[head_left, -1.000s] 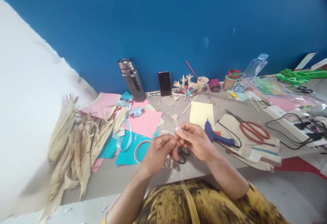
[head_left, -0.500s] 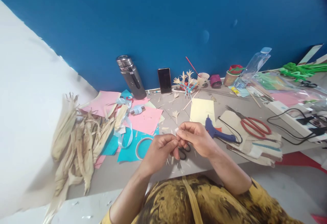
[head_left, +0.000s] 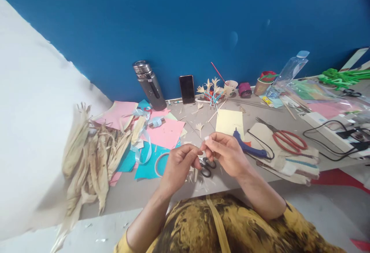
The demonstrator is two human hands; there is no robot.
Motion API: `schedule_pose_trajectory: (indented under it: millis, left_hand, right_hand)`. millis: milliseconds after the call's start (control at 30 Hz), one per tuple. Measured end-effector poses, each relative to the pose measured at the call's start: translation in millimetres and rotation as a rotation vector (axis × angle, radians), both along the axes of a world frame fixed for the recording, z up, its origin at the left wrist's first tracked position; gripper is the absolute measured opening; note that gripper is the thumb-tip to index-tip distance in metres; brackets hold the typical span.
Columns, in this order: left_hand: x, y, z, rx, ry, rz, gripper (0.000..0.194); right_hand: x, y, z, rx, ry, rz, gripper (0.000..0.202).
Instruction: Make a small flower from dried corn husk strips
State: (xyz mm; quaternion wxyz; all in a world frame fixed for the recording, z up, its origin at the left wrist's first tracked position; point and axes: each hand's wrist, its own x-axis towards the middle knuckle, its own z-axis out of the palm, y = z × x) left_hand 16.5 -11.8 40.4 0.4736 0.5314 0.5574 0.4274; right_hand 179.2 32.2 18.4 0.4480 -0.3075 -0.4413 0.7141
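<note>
My left hand [head_left: 181, 166] is closed in a pinch, and what its fingertips hold is too small to make out. Close by on its right, my right hand [head_left: 225, 153] pinches a small white piece [head_left: 207, 139] between thumb and forefinger. The fingertips of both hands almost meet above the table. Beneath them lie scissors with black handles [head_left: 206, 170], partly covered by the hands, among pale scraps. Just beyond the fingers rests a small flower of dried husk [head_left: 199, 127]. A blue glue gun [head_left: 250, 149] lies right of my right hand.
Dried corn husks [head_left: 96, 168] heap at the left. Coloured paper [head_left: 166, 133], a tape ring [head_left: 158, 164], a thermos [head_left: 152, 87] and a phone [head_left: 187, 89] stand or lie beyond. Red-handled scissors [head_left: 290, 141] rest on gloves [head_left: 300, 164], near a power strip [head_left: 320, 124].
My hands have drawn slightly apart, the right one moving up and right with the white piece. More of the black-handled scissors shows between them.
</note>
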Motion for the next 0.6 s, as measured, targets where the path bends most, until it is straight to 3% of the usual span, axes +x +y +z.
schedule_pose_trajectory:
  millis: [367,600]
  left_hand:
    - [1.3,-1.9,-5.1,0.026,0.022,-0.043,0.028]
    - [-0.4,-3.8,-2.8,-0.025,-0.018,-0.067,0.032]
  right_hand:
    - [2.7,0.5,-0.3,-0.048,-0.005,0.045,0.031]
    - [2.2,-2.6,-2.8,0.115,-0.086,0.048,0.029]
